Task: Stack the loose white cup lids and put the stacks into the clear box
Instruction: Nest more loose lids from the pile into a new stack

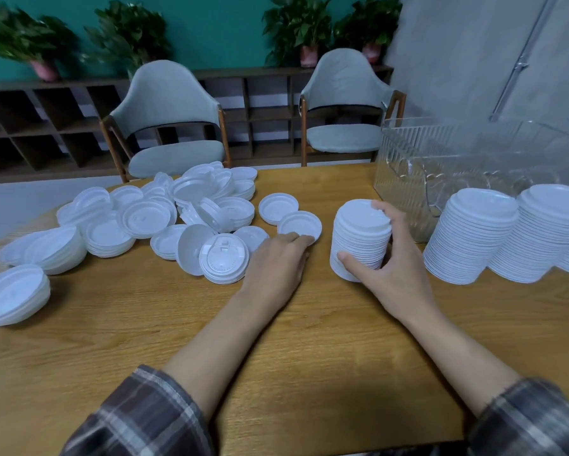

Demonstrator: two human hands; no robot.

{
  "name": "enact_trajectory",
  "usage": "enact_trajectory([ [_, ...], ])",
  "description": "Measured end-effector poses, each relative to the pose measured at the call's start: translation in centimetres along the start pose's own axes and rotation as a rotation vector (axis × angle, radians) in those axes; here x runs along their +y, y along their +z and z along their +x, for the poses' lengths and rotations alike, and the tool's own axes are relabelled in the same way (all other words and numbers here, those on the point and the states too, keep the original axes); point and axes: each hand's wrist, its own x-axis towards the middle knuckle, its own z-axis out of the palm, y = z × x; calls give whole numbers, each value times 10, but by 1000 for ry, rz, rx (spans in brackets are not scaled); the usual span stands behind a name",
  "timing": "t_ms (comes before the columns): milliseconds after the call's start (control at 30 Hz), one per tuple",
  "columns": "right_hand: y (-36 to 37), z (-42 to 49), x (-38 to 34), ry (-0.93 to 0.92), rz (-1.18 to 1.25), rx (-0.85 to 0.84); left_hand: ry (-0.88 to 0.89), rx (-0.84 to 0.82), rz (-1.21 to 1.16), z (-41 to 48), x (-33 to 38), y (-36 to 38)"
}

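1. The right hand [391, 268] is curled round the stack [358, 245], with the thumb low on its near side and the fingers over the far side and top rim. This grip should stay firm so the column does not lean.
2. The left hand [276, 268] reaches forward with its fingertips on the near rim of a single lid [301, 223]. The thumb is hidden, so I cannot tell whether the lid is pinched or only touched.
3. That lid seems to lie flat with its hollow side up. It probably needs turning over before it is seated squarely on top.
4. The stack stands right of the table's [293, 357] middle. Its long axis is upright and its top lid faces the ceiling.
5. The loose lids [164, 218] sprawl toward the far left edge, tilted every way.
6. Finished stacks [473, 235] stand by the right edge. The clear box [408, 149] sits behind them at the far right corner, open upward.
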Motion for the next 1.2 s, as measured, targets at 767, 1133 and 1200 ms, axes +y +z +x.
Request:
enact_trajectory([
  [767,4,-5,-15,20,116,-127,-429,435,-995,-6,18,-59],
  [1133,9,-8,-17,-34,133,-222,-398,333,-1181,-2,25,-54],
  [1200,11,-8,-17,-56,149,-244,-321,303,-1107,-4,30,-49],
])
